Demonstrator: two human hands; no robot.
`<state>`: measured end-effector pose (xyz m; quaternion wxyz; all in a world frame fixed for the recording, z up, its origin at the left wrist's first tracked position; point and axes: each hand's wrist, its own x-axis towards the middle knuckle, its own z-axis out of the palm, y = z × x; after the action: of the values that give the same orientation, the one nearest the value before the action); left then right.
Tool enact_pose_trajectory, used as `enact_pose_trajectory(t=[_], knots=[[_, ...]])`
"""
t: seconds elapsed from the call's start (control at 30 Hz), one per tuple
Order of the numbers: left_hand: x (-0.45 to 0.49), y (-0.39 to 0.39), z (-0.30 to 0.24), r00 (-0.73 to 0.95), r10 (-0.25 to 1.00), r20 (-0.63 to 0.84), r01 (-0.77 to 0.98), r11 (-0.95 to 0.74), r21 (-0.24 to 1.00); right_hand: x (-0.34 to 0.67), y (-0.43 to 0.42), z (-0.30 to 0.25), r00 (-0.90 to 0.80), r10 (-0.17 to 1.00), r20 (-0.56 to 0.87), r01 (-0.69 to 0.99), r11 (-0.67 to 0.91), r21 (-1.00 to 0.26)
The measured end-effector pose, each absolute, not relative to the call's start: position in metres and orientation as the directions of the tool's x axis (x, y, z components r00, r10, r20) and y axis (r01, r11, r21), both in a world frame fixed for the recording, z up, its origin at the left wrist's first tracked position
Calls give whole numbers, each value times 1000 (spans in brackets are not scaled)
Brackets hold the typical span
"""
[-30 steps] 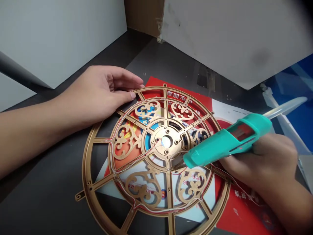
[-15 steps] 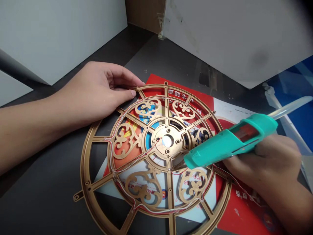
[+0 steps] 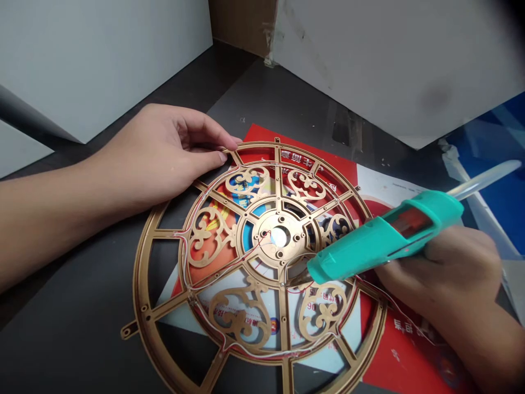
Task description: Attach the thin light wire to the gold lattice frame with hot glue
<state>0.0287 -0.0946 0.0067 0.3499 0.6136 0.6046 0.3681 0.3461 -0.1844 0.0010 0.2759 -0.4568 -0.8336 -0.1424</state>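
Observation:
A round gold openwork frame (image 3: 141,273) with spokes and scroll ornaments lies flat before me. My left hand (image 3: 172,148) grips its far-left rim, thumb on the near side and fingers over the far edge. A teal hot glue gun (image 3: 377,238) is in my right hand (image 3: 463,268), and a clear glue stick (image 3: 486,179) juts out of its back. The gun's nozzle points at a spoke just below the hub, close to or touching it; contact is hard to make out. Thin white and red wires (image 3: 250,352) run along the frame's inner ring.
Beneath the frame is a printed red and white booklet (image 3: 406,369) on a dark tabletop (image 3: 82,312). White panels stand at the back left (image 3: 102,60) and back right (image 3: 381,65). Something blue (image 3: 506,191) shows at the right edge.
Almost nothing differs. The frame and both hands appear shifted very slightly left in the view, while the glue gun keeps its place over the same spoke.

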Motion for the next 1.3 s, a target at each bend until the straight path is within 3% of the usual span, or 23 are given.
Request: enact_pose_trajectory(t=[1.3], knots=[[28, -93, 6, 17, 999, 32, 458, -36, 888, 349, -186, -4, -433, 672, 601, 835, 551, -14]])
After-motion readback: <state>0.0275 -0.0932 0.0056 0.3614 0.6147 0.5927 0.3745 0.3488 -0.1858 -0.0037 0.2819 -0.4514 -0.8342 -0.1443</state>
